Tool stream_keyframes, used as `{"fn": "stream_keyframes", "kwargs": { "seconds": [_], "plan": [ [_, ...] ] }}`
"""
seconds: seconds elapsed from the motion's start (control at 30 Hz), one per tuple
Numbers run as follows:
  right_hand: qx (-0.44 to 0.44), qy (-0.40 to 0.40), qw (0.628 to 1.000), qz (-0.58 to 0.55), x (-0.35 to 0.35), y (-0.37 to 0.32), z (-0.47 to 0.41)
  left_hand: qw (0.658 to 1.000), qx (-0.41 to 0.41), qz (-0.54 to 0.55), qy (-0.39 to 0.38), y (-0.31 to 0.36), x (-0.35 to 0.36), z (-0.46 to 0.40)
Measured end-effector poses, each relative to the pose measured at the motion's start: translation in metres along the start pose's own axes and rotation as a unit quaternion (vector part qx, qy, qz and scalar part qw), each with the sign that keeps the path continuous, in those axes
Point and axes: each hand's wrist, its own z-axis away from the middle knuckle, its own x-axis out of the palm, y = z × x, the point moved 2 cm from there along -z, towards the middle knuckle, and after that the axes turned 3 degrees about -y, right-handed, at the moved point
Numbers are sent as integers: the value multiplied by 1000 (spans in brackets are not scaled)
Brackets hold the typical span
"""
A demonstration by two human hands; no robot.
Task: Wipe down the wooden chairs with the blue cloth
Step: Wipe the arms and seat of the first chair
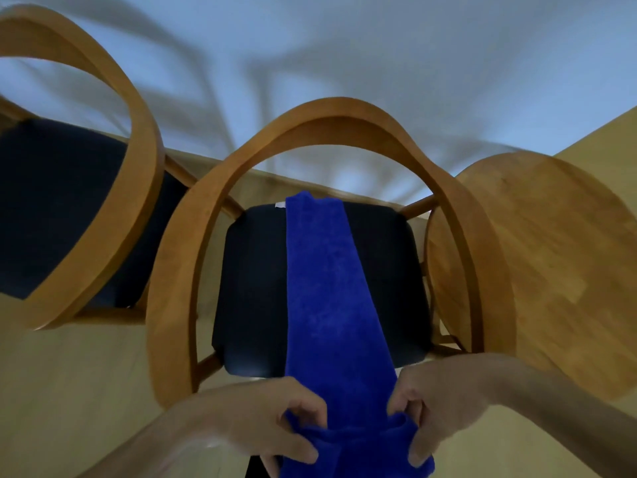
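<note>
A blue cloth hangs stretched out in front of me, over the dark seat of the middle wooden chair. My left hand grips the cloth's near end on the left, fingers curled into the fabric. My right hand grips the same end on the right. A small white tag shows at the cloth's far end. A second wooden chair with a dark seat stands to the left.
A round wooden tabletop sits close on the right, touching or nearly touching the middle chair's armrest. A white wall with chair shadows rises behind. Light wooden floor spreads around the chairs.
</note>
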Motion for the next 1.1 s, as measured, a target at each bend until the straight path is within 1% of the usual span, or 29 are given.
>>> {"fn": "stream_keyframes", "kwargs": {
  "seconds": [0.07,0.13,0.17,0.23,0.3,0.33,0.4,0.5,0.6,0.67,0.73,0.8,0.83,0.87,0.93,0.97,1.0,1.03,1.07,1.1],
  "plan": [
    [-10,-15,1000,-10,-1,6,-6,1000,4,-8,-13,-3,0,-6],
    [-44,13,998,-31,-14,11,-8,1000,10,-11,12,-5,-15,-9],
    [-63,45,996,-46,-25,14,-9,999,19,-13,48,-7,-27,-12],
    [-88,137,984,-66,-53,23,-9,984,50,-20,167,-8,-56,-17],
    [-102,238,963,-78,-84,32,-12,952,84,-7,295,-9,-84,-21],
    [-108,285,948,-90,-99,35,-14,933,95,-19,346,-8,-97,-23],
    [-115,373,914,-108,-127,40,-22,896,93,-81,427,-10,-123,-31],
    [-81,493,863,-74,-173,47,-42,853,75,-127,501,-14,-163,-52],
    [-40,547,832,-77,-221,47,-68,801,61,-137,580,-18,-208,-76],
    [-14,584,809,-64,-251,48,-85,765,58,-120,630,-20,-235,-90],
    [12,627,776,-59,-275,53,-99,742,66,-87,661,-24,-254,-102],
    [47,645,759,-72,-287,59,-112,726,68,-54,683,-31,-266,-112],
    [61,641,762,-69,-287,62,-118,725,62,-57,683,-35,-267,-115],
    [66,636,767,-51,-281,64,-123,731,52,-89,674,-40,-262,-117],
    [44,623,781,11,-259,68,-134,757,18,-198,622,-57,-238,-124],
    [27,597,801,37,-241,69,-139,774,0,-245,583,-68,-220,-126],
    [18,552,832,60,-221,71,-146,791,-17,-284,542,-81,-200,-129],
    [17,496,864,90,-199,74,-153,803,-33,-320,501,-93,-179,-133],
    [26,440,888,129,-178,77,-160,812,-46,-354,462,-104,-159,-137],
    [38,398,900,175,-159,81,-167,818,-62,-382,426,-116,-142,-142]
  ]
}}
